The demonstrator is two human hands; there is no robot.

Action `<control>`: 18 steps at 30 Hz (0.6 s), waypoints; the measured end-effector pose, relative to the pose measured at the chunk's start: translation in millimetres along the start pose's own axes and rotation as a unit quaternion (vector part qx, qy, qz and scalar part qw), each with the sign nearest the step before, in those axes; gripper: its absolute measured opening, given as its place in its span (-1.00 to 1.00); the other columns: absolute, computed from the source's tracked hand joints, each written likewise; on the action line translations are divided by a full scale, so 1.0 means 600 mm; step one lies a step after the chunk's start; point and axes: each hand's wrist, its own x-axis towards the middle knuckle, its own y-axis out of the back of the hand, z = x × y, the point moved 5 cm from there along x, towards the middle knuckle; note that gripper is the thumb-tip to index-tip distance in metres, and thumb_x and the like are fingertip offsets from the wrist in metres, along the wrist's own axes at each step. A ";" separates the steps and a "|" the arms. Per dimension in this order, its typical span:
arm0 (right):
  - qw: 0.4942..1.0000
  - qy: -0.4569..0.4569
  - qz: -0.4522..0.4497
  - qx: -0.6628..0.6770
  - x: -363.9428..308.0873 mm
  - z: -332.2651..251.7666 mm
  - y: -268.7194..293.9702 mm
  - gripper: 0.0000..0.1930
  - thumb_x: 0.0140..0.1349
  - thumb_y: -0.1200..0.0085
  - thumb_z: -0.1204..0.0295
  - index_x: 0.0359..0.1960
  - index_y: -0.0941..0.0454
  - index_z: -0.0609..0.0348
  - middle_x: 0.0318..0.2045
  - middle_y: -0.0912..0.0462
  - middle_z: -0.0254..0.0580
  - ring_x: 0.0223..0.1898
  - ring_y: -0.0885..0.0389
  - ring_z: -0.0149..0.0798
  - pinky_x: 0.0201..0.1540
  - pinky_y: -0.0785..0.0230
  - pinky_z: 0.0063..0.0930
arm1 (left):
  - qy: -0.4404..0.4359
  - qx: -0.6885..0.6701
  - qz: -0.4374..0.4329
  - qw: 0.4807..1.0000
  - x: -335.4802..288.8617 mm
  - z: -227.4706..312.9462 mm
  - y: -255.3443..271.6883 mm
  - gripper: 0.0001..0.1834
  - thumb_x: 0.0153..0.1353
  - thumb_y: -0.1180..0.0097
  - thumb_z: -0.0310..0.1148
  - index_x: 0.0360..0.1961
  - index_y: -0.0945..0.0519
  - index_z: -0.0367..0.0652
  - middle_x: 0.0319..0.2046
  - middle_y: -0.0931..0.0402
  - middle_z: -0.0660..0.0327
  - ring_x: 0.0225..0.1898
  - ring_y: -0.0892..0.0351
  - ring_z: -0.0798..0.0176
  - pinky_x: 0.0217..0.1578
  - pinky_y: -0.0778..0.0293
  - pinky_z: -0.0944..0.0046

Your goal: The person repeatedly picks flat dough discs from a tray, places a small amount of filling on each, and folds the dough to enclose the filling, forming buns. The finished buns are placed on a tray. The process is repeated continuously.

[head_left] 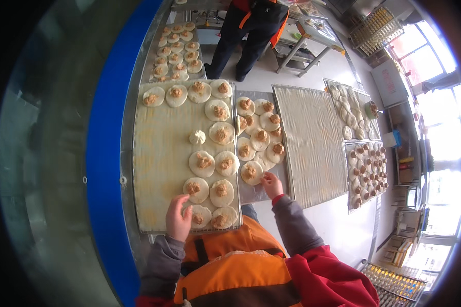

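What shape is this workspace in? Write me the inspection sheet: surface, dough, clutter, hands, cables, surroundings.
Surface: cloth-lined tray, bare over much of its left side.
Job's things: filled dough rounds along the tray's far and right sides; one pleated bun among them; more rounds, some overlapping, to the right.
Clutter: green bowl by a farther tray of dough pieces.
Hands: left hand beside the nearest rounds, holding nothing visible; right hand at a round's edge, grip unclear.
Cables: nothing seen.
Surroundings: another person's legs beyond; bright windows at right.

Dough rounds (223,201) are cream-white, the filling (222,190) orange-brown.
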 end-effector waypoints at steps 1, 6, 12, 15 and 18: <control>1.000 -0.003 0.018 -0.019 -0.001 -0.016 -0.007 -0.56 0.19 -0.34 0.32 0.04 -0.56 0.27 -0.31 -0.72 -0.13 -0.30 -0.69 -0.24 -0.16 -0.56 -0.40 | -0.015 0.001 -0.001 1.000 0.004 0.016 -0.012 -0.64 0.19 -0.19 -0.58 0.04 -0.54 -0.20 -0.06 -0.56 0.06 -0.02 -0.59 0.00 -0.05 -0.52 0.14; 0.996 -0.083 -0.007 0.010 -0.011 -0.081 0.002 -0.51 0.11 -0.39 0.18 -0.03 -0.58 0.24 -0.34 -0.66 -0.14 -0.30 -0.66 -0.23 -0.21 -0.52 -0.34 | -0.009 -0.017 -0.032 0.999 -0.002 0.074 -0.083 -0.68 0.19 -0.22 -0.55 0.00 -0.57 -0.20 -0.09 -0.60 0.09 -0.07 -0.63 0.05 -0.10 -0.54 0.18; 0.995 0.015 0.037 -0.087 0.021 -0.109 0.041 -0.65 0.13 -0.31 0.25 -0.07 -0.62 0.08 -0.34 -0.63 -0.14 -0.29 -0.64 -0.11 -0.18 -0.49 -0.28 | -0.011 -0.052 -0.062 0.997 0.000 0.099 -0.113 -0.71 0.22 -0.23 -0.53 -0.02 -0.57 -0.22 -0.14 -0.63 0.13 -0.17 -0.65 0.12 -0.17 -0.56 0.21; 0.997 0.051 0.027 -0.046 0.049 -0.112 0.042 -0.75 0.18 -0.26 0.33 -0.11 -0.61 0.04 -0.25 -0.63 -0.18 -0.27 -0.64 -0.07 -0.19 -0.50 -0.23 | -0.026 -0.071 -0.071 0.995 0.059 0.109 -0.131 -0.70 0.22 -0.24 -0.50 -0.01 -0.57 -0.21 -0.19 -0.63 0.12 -0.24 -0.65 0.13 -0.24 -0.57 0.21; 0.992 0.117 0.023 0.032 0.067 -0.133 0.036 -0.81 0.21 -0.21 0.42 -0.14 -0.63 0.06 -0.33 -0.61 -0.14 -0.34 -0.63 -0.09 -0.25 -0.49 -0.26 | -0.066 0.002 -0.077 0.995 0.184 0.121 -0.177 -0.67 0.20 -0.28 -0.39 -0.01 -0.56 -0.17 -0.20 -0.62 0.09 -0.22 -0.64 0.06 -0.22 -0.56 0.13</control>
